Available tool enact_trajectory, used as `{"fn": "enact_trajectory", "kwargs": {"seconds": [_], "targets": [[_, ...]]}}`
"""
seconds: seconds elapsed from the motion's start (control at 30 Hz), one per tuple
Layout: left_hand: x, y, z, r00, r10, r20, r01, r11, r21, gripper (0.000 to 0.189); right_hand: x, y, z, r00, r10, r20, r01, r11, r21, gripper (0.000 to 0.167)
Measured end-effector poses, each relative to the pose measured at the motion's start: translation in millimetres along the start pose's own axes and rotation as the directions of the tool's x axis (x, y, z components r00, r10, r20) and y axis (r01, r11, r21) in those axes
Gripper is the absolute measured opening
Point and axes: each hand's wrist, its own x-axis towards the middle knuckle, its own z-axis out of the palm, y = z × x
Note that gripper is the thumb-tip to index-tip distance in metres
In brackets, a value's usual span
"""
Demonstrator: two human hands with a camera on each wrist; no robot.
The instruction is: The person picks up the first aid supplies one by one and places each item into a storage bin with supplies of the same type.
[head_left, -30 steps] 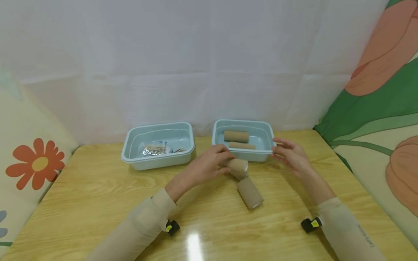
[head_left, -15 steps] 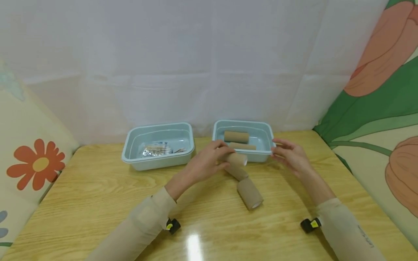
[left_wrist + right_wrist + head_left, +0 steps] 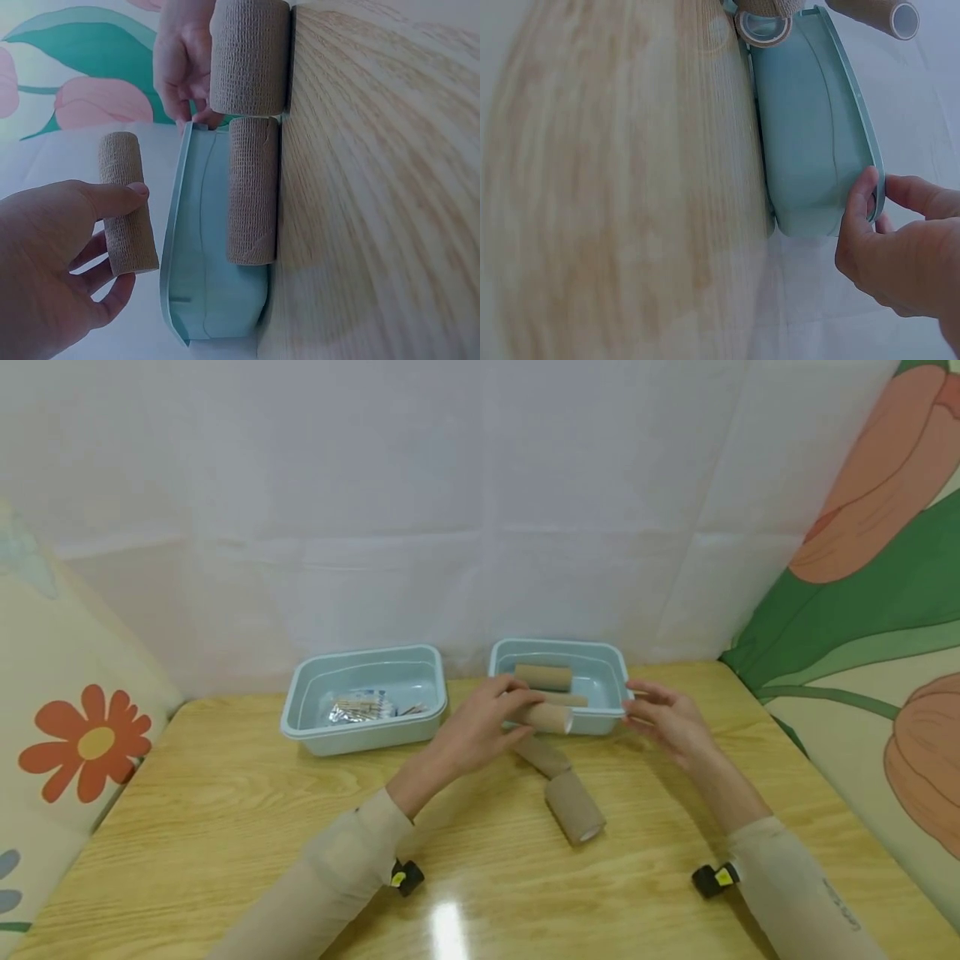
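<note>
My left hand (image 3: 476, 727) pinches a tan, crinkly elastic bandage roll (image 3: 131, 244) between thumb and fingers. In the head view this roll is held just in front of the right light-blue plastic tub (image 3: 596, 721). Two more rolls lie inside that tub, a rear bandage roll (image 3: 546, 677) and a front bandage roll (image 3: 566, 700). On the table before it rest a slim bandage roll (image 3: 545, 756) and a thicker bandage roll (image 3: 574, 808), end to end. My right hand (image 3: 904, 247) grips the tub's right end by the rim, thumb and fingers on either side.
A second light-blue tub (image 3: 315, 743) stands to the left, holding a clear packet of thin sticks (image 3: 362, 704) and some loose sticks (image 3: 413, 707). Both tubs stand near the table's (image 3: 247, 835) back edge, against a white cloth (image 3: 375, 568).
My left hand has lifted the bandage roll slightly off the slim roll below, toward the right tub's front rim. The right hand stays on the rim.
</note>
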Motion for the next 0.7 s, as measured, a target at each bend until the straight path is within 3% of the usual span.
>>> {"fn": "enact_trajectory", "kwargs": {"seconds": [0.33,0.7], "targets": [[6.3,-2.5,1.2,1.0,-0.023,0.001,0.023,1.0,0.008,0.04,0.2,-3.6,-0.8,1.0,0.0,-0.002,0.0,0.999,-0.034,0.053],[14.5,-8.3,5.2,1.0,-0.002,-0.013,0.002,0.999,0.035,0.041,-0.2,-2.1,0.9,1.0,0.002,0.001,-0.002,1.0,-0.027,0.054]]}}
